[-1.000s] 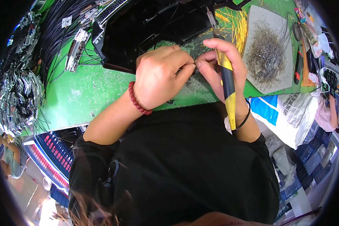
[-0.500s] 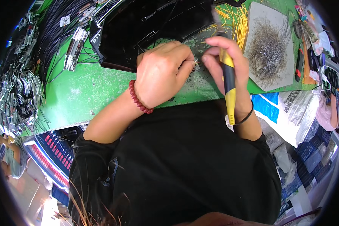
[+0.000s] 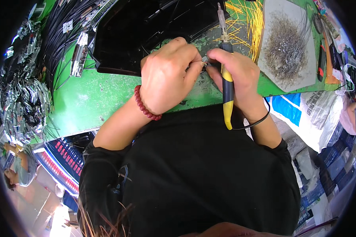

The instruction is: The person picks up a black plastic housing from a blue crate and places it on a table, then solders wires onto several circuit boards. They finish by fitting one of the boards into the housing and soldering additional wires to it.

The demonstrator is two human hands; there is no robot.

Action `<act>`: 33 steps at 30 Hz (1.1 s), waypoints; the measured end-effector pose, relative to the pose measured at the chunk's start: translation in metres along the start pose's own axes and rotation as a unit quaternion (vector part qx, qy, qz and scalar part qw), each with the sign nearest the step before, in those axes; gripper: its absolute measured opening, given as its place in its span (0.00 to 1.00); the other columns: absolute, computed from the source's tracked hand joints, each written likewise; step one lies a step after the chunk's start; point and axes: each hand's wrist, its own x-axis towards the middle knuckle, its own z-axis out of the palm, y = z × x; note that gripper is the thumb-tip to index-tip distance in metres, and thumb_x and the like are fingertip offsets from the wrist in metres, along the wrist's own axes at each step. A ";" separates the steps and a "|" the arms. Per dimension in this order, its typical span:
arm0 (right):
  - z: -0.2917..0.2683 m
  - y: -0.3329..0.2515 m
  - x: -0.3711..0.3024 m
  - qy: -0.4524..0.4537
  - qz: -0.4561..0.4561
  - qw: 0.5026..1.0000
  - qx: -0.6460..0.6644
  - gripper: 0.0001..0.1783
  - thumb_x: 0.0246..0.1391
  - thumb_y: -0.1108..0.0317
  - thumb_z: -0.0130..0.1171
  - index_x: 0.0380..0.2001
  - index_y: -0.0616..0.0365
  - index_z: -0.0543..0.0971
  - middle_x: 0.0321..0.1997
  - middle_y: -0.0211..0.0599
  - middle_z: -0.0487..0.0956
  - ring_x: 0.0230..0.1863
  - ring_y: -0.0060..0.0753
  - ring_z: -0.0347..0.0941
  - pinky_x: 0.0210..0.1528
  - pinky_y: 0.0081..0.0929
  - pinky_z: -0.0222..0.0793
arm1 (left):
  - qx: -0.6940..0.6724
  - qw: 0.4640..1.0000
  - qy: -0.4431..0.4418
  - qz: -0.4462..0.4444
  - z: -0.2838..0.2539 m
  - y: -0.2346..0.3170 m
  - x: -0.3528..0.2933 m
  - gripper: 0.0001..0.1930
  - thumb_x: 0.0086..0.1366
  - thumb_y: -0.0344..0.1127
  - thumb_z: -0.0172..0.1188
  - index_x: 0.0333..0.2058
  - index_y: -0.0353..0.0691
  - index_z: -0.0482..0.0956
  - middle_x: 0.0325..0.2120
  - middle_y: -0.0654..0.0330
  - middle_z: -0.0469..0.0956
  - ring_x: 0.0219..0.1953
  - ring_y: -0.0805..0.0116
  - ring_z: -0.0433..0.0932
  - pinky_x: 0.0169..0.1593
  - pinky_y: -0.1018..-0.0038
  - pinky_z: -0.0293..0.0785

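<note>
My left hand (image 3: 171, 75), with a red bead bracelet at the wrist, is closed in a pinch over the green bench. A small wire end (image 3: 204, 63) shows at its fingertips, but most of what it pinches is hidden. Close on its right, my right hand (image 3: 241, 75) holds a yellow-and-black soldering iron (image 3: 228, 89) between its fingers. The iron's metal tip points away from me, and its black cord loops past my wrist. The right thumb and index finger come together beside the wire end; whether they touch it I cannot tell.
A glossy black casing (image 3: 122, 43) lies beyond my hands. Yellow thin sticks or wires (image 3: 257, 23) are scattered at the far right, beside a grey board (image 3: 275, 81) heaped with dark debris. Black cables (image 3: 53, 47) and clustered shiny metal-like parts (image 3: 25, 110) crowd the left.
My right hand has moved left to my left hand's fingertips, its thumb and index finger closing in. The soldering iron shifted left with it and stands more upright. The left hand has barely moved.
</note>
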 end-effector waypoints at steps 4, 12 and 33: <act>-0.001 0.001 0.001 0.016 0.002 1.000 -0.005 0.25 0.34 0.75 0.67 0.41 0.47 0.78 0.19 0.27 0.71 0.21 0.31 0.69 0.22 0.30 0.63 | 0.014 1.000 0.013 0.017 0.003 0.001 0.000 0.05 0.49 0.27 0.64 0.21 0.41 0.75 0.21 0.62 0.71 0.20 0.62 0.74 0.21 0.71 0.70; -0.002 -0.002 0.004 0.001 -0.007 0.999 -0.038 0.23 0.35 0.74 0.67 0.40 0.49 0.78 0.23 0.28 0.75 0.22 0.32 0.70 0.24 0.28 0.64 | 0.049 0.998 0.010 0.031 0.005 0.001 0.002 0.06 0.47 0.27 0.64 0.20 0.41 0.75 0.19 0.61 0.70 0.19 0.63 0.74 0.21 0.71 0.70; -0.011 0.016 -0.006 0.105 0.009 0.994 -0.002 0.20 0.44 0.72 0.64 0.44 0.46 0.79 0.24 0.27 0.77 0.24 0.32 0.74 0.26 0.28 0.68 | 0.130 0.990 0.003 0.059 0.022 0.008 0.007 0.07 0.46 0.27 0.63 0.16 0.41 0.72 0.17 0.62 0.69 0.16 0.62 0.72 0.18 0.71 0.68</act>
